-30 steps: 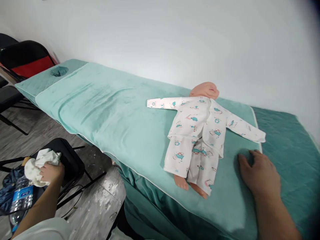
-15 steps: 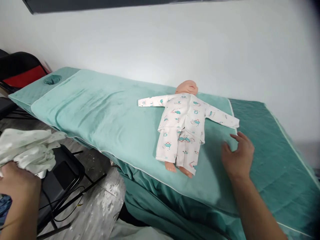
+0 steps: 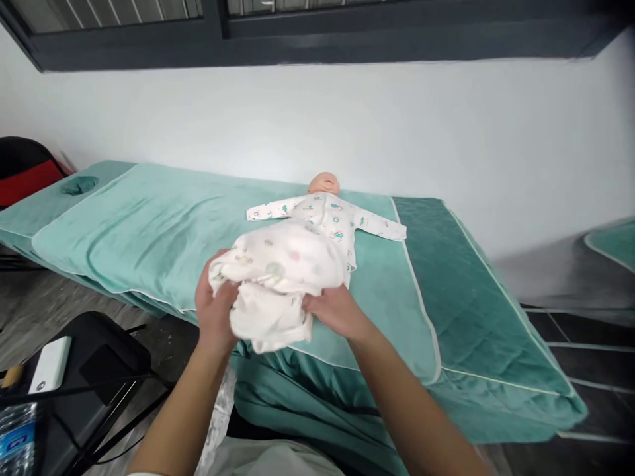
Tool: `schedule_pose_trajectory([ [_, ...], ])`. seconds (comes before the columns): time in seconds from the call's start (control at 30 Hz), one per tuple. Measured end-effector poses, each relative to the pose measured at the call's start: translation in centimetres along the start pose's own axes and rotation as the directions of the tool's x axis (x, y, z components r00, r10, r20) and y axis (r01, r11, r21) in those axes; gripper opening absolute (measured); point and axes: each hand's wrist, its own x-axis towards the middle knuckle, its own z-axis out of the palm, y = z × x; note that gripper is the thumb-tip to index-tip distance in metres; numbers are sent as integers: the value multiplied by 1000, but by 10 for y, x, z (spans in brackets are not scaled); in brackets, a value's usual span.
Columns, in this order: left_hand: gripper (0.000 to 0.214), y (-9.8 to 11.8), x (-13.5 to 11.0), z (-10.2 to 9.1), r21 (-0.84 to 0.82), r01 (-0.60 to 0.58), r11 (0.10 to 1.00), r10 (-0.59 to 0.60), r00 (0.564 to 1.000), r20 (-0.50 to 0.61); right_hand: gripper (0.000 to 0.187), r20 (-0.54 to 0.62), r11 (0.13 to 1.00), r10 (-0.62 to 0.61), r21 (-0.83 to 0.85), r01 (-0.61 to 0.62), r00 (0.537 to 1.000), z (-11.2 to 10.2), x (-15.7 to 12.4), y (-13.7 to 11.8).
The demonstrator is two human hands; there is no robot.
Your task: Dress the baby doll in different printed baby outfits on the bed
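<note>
A bunched white cloth (image 3: 278, 264) with pastel spots, maybe a baby garment, is held up in front of me by both hands. My left hand (image 3: 217, 305) grips its left edge, thumb on top. On its right edge, my right hand (image 3: 337, 307) pinches the fabric. Beyond the cloth a baby doll (image 3: 325, 183) lies on its back, arms spread, in a white printed long-sleeved top (image 3: 337, 221). The bundle hides the doll's legs and part of its top.
The doll lies on a light green cover (image 3: 163, 218) over a massage bed with a face hole (image 3: 79, 185). At lower left, a black chair (image 3: 94, 370) carries a white device (image 3: 51, 363); bottled water (image 3: 18, 433) is beside it. A wall and window frame (image 3: 317, 39) stand behind.
My left hand has brought the cloth from the lower left to the middle, before the doll. My right hand, earlier free beside the doll's sleeve, now holds the cloth too. The view has shifted.
</note>
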Motion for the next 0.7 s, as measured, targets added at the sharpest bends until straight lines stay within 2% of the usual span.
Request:
schedule_pose_trajectory([
  [0.1,39,-23,6,22,-1,-58,998,58,990,126,104,-18,966,68,250,-61,998,5,-8,14],
  [0.17,34,-36,6,38,-4,-95,996,94,981,167,105,-62,945,101,318,-76,993,11,-9,21],
  [0.27,28,-46,-1,59,-55,-81,995,90,979,183,104,-135,951,138,296,-93,981,16,-5,24],
  [0.37,32,-50,-8,72,-102,-26,994,52,962,269,93,-274,983,122,164,-78,954,0,-4,19],
  [0.47,36,-53,-5,74,-46,-47,998,62,905,421,71,-359,998,57,-16,-68,931,-45,-12,-2],
  [0.53,35,-59,4,70,12,-87,996,71,877,475,60,-465,974,-41,-215,-68,885,-87,-21,-21],
  [0.57,34,-64,9,68,37,-96,995,67,878,474,58,-523,931,-116,-353,-90,844,-109,-26,-30],
  [0.63,28,-75,23,65,94,-94,991,43,895,444,61,-598,776,-269,-599,-198,755,-153,-35,-37],
  [0.67,24,-82,30,65,124,-95,988,34,904,427,63,-595,684,-319,-683,-255,738,-172,-39,-33],
  [0.7,21,-88,37,67,154,-100,983,27,910,413,60,-580,601,-319,-736,-313,750,-190,-43,-24],
])
